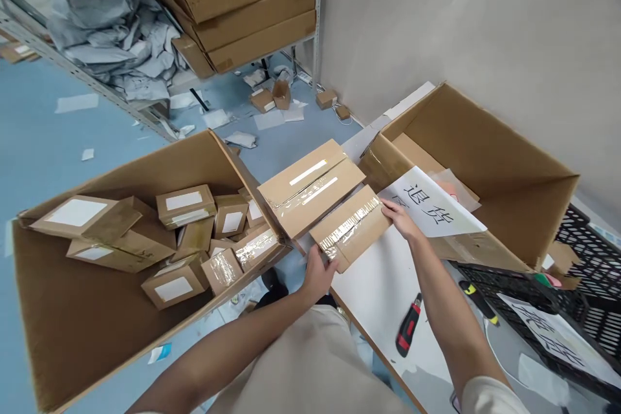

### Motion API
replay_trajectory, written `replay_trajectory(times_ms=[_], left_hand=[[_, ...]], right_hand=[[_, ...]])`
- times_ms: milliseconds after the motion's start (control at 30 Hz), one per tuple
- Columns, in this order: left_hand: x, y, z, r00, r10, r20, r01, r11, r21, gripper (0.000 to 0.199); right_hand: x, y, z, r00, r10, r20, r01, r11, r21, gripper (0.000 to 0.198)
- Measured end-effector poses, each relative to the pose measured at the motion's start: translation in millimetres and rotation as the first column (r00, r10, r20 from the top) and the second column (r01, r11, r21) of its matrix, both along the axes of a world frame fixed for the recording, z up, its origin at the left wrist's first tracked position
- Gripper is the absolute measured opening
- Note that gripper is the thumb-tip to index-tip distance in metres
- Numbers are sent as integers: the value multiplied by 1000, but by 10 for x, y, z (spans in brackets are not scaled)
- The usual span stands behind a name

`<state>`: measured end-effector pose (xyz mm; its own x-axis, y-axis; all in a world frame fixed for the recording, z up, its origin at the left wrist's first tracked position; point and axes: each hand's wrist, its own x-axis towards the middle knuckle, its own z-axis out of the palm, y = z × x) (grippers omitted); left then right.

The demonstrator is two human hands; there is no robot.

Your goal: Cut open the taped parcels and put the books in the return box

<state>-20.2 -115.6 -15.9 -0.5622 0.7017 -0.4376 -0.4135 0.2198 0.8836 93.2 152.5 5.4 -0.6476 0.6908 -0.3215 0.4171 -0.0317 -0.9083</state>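
Note:
Between my two hands is a small taped cardboard box (pixel 356 236) with a torn white strip along its top. My left hand (pixel 320 273) is closed on its near left corner, and my right hand (pixel 400 218) grips its right end. Just beyond it lies a larger flat cardboard box (pixel 332 189), with white strips and clear tape on its top. A red and black box cutter (pixel 409 326) rests on the white table (pixel 383 284), below my right hand.
At left stands a big open carton (pixel 63 323) holding several small labelled boxes. Another large open carton (pixel 514 213) is at right, a handwritten paper sheet (pixel 427 207) on its near side. Beyond are a black crate (pixel 594 278), a yellow and black cutter (pixel 478 303) and a shelf rack (pixel 97 71).

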Motion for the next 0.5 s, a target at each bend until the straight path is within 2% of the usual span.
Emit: replay_trajectory(times_ms=[100, 200, 400, 500], left_hand=[[-23, 49, -91, 999, 37, -25, -37, 999, -15, 54], [-30, 34, -136, 999, 40, 0, -40, 999, -9, 57], [-49, 8, -185, 999, 20, 42, -18, 999, -37, 67], [-121, -41, -141, 998, 7, 68, -3, 998, -65, 77]], right_hand=[[-67, 52, -227, 999, -45, 3, 45, 999, -18, 50], [-73, 51, -328, 998, -58, 2, 58, 998, 19, 49], [-83, 69, -292, 999, -7, 32, 3, 993, 121, 49], [-96, 11, -126, 997, -27, 71, 5, 957, 291, 53]])
